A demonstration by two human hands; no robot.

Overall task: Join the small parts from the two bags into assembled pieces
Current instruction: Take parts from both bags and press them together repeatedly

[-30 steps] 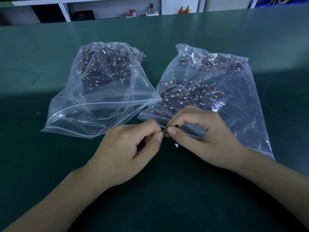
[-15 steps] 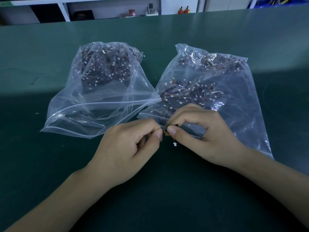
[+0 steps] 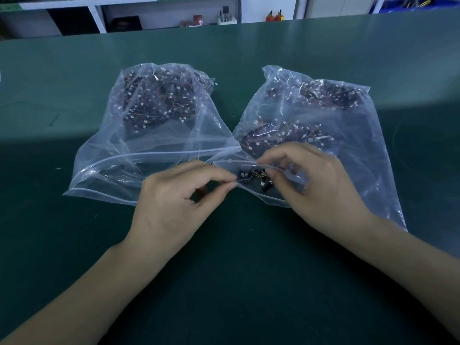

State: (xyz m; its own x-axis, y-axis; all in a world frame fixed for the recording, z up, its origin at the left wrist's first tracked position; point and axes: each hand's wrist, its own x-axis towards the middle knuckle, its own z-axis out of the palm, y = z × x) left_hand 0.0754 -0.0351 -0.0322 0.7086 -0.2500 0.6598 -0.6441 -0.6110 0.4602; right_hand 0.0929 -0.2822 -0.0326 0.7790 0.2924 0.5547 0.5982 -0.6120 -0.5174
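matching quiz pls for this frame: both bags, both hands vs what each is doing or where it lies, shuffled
1. left bag
2. right bag
3. left hand
4. right hand

a. fingers inside a bag mouth, at a small dark part
b. pinches the near edge of a bag's mouth
c. lies untouched, mouth gaping toward the person
d. mouth held open by a hand

Pairs: 1-c, 2-d, 3-b, 4-a
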